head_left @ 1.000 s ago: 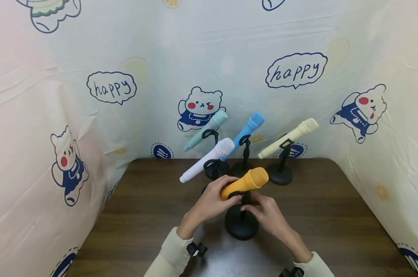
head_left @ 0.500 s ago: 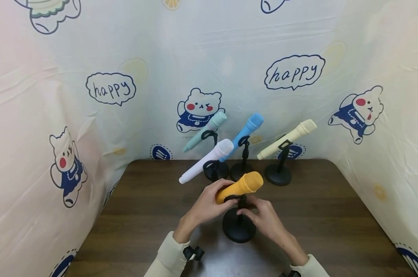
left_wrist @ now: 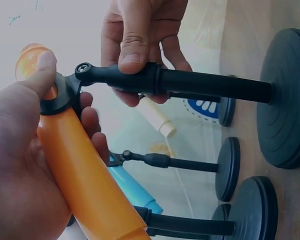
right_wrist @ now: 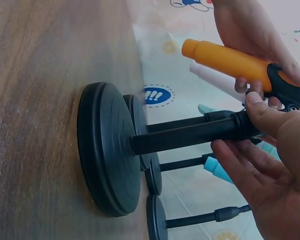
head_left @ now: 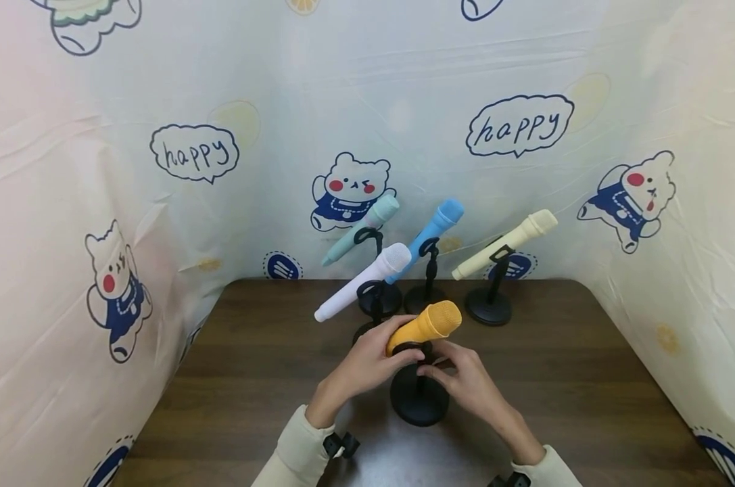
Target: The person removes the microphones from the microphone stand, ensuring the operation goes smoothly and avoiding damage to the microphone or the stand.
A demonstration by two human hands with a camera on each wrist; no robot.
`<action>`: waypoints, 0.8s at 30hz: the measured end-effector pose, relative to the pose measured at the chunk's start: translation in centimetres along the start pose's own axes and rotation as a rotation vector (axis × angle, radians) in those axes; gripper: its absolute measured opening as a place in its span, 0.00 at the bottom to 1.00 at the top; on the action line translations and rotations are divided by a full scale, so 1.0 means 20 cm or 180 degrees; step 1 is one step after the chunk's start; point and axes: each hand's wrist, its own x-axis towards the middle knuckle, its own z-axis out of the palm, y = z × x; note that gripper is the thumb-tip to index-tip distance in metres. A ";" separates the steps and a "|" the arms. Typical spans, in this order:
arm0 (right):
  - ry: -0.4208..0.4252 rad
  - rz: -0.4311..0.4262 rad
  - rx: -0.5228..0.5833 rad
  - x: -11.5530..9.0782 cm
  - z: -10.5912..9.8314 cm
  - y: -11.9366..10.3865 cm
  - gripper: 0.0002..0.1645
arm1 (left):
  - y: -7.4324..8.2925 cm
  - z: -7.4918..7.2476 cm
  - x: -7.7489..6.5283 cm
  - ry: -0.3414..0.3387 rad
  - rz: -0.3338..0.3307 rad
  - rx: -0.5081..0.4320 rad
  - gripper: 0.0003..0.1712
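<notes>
We hold an orange microphone [head_left: 427, 326] in the clip [left_wrist: 61, 98] of a black stand [head_left: 420, 400].
Our left hand [head_left: 370, 358] has its grip clamped round the microphone; our right hand [head_left: 469, 380] pinches the stem [right_wrist: 185, 137]. The microphone tilts above the bench [head_left: 251, 379], between its side edges, nearer us than four other microphones [head_left: 508, 242] towards the far edge.

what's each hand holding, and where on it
Left hand: orange microphone, by its body at the clip. Right hand: black stand, by its upper stem.

In the head view, the left hand [head_left: 370, 362] hides the lower end of the orange microphone [head_left: 427, 326] and, behind it, part of the round stand base [head_left: 361, 331].
</notes>
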 end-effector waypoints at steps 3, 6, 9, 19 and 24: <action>0.0010 -0.0024 0.0003 0.00 0.00 0.01 0.23 | -0.01 0.01 0.00 0.0040 0.0077 0.0117 0.31; 0.0016 0.0042 0.0001 0.00 0.00 0.01 0.23 | -0.02 0.03 0.01 0.0082 0.0142 0.0220 0.29; 0.0016 0.0111 0.0020 0.00 0.00 0.00 0.23 | -0.02 0.03 0.01 0.0082 0.0155 0.0219 0.29; -0.0036 0.0088 -0.0118 0.02 -0.01 -0.01 0.23 | -0.07 0.06 0.00 0.0101 0.0010 -0.0271 0.29; -0.0055 0.0072 -0.0101 0.02 -0.01 -0.01 0.20 | -0.10 0.07 -0.01 0.0057 -0.0056 -0.0704 0.25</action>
